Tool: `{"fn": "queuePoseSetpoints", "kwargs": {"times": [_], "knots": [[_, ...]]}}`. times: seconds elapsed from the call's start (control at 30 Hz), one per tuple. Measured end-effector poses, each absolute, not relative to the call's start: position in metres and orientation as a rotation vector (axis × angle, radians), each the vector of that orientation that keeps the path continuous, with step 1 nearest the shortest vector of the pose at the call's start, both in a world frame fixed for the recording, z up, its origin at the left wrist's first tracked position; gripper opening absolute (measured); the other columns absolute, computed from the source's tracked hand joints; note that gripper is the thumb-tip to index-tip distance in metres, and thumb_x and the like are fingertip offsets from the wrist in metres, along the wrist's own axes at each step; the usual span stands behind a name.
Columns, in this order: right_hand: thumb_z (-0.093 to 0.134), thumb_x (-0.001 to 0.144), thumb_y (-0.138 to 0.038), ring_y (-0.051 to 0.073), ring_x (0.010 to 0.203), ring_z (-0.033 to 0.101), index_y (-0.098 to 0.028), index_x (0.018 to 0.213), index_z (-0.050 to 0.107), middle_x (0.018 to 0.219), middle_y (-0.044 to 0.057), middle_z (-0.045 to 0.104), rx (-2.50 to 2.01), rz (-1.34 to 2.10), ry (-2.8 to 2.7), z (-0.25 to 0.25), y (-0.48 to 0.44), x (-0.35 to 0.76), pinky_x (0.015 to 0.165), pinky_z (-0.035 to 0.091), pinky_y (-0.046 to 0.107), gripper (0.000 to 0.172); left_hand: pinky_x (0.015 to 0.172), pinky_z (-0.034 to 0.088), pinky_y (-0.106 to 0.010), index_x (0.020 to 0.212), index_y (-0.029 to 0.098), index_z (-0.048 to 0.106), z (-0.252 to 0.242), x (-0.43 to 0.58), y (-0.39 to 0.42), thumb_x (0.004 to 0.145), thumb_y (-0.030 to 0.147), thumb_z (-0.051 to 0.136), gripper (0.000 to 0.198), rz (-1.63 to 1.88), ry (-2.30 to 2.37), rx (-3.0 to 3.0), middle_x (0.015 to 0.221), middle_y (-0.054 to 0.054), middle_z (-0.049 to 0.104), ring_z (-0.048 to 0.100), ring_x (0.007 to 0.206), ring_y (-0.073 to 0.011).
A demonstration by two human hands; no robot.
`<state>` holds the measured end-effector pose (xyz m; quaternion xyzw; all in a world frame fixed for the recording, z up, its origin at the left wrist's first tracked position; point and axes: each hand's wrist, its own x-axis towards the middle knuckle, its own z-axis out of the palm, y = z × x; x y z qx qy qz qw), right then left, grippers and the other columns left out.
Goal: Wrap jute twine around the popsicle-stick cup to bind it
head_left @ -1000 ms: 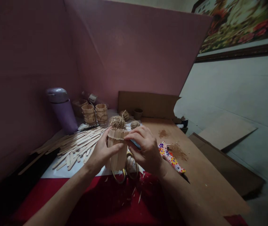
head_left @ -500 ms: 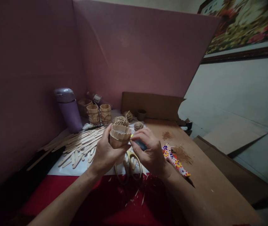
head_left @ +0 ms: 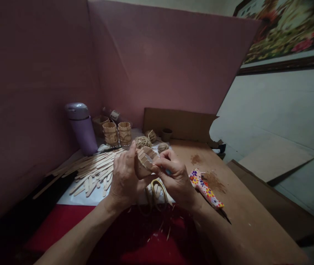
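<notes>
My left hand (head_left: 125, 175) is wrapped round a small cup made of wooden craft sticks (head_left: 143, 167), its scalloped rim tilted so that I see inside. A thin cord-like band runs around it below the rim. At the cup's right side, my right hand (head_left: 173, 175) is closed in a pinch against the rim; whatever lies between its fingertips is too small to make out. Below the hands rest scissors with gold-coloured handles (head_left: 159, 195), partly hidden. Balls of twine (head_left: 143, 142) lie just behind the cup.
Loose craft sticks (head_left: 96, 171) spread over white paper at left. Behind them stand a purple bottle (head_left: 82, 129) and two finished stick cups (head_left: 124, 133). A flower-patterned glue gun (head_left: 206, 189) lies on the brown board (head_left: 245, 217) at right. A small dark pot (head_left: 166, 134) stands behind.
The cup has been turned and tipped, so its inside shows more. My left hand has rolled over with it, and my right fingers have moved in against the rim.
</notes>
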<state>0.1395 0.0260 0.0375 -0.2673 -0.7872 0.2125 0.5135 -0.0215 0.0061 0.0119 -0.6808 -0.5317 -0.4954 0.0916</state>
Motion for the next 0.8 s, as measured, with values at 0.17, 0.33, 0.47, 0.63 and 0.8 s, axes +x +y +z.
{"fn": "queuePoseSetpoints", "kwargs": {"times": [0.17, 0.33, 0.47, 0.63, 0.8], "knots": [[0.061, 0.086, -0.018, 0.015, 0.079, 0.048, -0.020, 0.075, 0.066, 0.082, 0.001, 0.044, -0.588, 0.544, -1.897, 0.042, 0.035, 0.146, 0.074, 0.045, 0.031, 0.013, 0.093, 0.046, -0.043, 0.142, 0.018, 0.035, 0.025, -0.030, 0.003, 0.071, 0.049, 0.073, 0.087, -1.622, -1.858, -2.356, 0.129, -0.015, 0.057, 0.057, 0.114, -0.0316], [0.058, 0.087, -0.018, 0.017, 0.091, 0.052, -0.021, 0.090, 0.068, 0.094, 0.004, 0.051, -0.576, 0.547, -1.962, 0.048, 0.035, 0.152, 0.083, 0.046, 0.036, 0.012, 0.083, 0.050, -0.036, 0.120, 0.021, 0.055, 0.034, -0.027, 0.000, 0.075, 0.043, 0.069, 0.052, -1.596, -1.796, -2.541, 0.109, -0.006, 0.067, 0.064, 0.097, -0.0249], [0.060, 0.085, -0.017, 0.017, 0.089, 0.054, -0.020, 0.083, 0.067, 0.089, 0.003, 0.055, -0.576, 0.568, -2.018, 0.051, 0.037, 0.156, 0.084, 0.045, 0.037, 0.008, 0.076, 0.050, -0.033, 0.116, 0.021, 0.057, 0.034, -0.024, -0.001, 0.076, 0.042, 0.068, 0.047, -1.520, -1.792, -2.527, 0.103, -0.005, 0.068, 0.064, 0.089, -0.0227], [0.064, 0.082, -0.017, 0.016, 0.085, 0.055, -0.020, 0.077, 0.065, 0.086, 0.002, 0.059, -0.574, 0.586, -2.047, 0.052, 0.039, 0.157, 0.081, 0.046, 0.036, 0.006, 0.078, 0.050, -0.033, 0.115, 0.021, 0.058, 0.034, -0.024, 0.000, 0.075, 0.040, 0.068, 0.045, -1.478, -1.770, -2.546, 0.106, -0.005, 0.068, 0.064, 0.095, -0.0243], [0.065, 0.081, -0.016, 0.015, 0.082, 0.054, -0.019, 0.072, 0.062, 0.081, 0.001, 0.059, -0.560, 0.606, -2.076, 0.051, 0.040, 0.156, 0.079, 0.045, 0.034, 0.010, 0.078, 0.050, -0.033, 0.116, 0.021, 0.056, 0.034, -0.023, -0.001, 0.075, 0.038, 0.067, 0.046, -1.441, -1.782, -2.570, 0.105, -0.005, 0.068, 0.063, 0.095, -0.0243]]}}
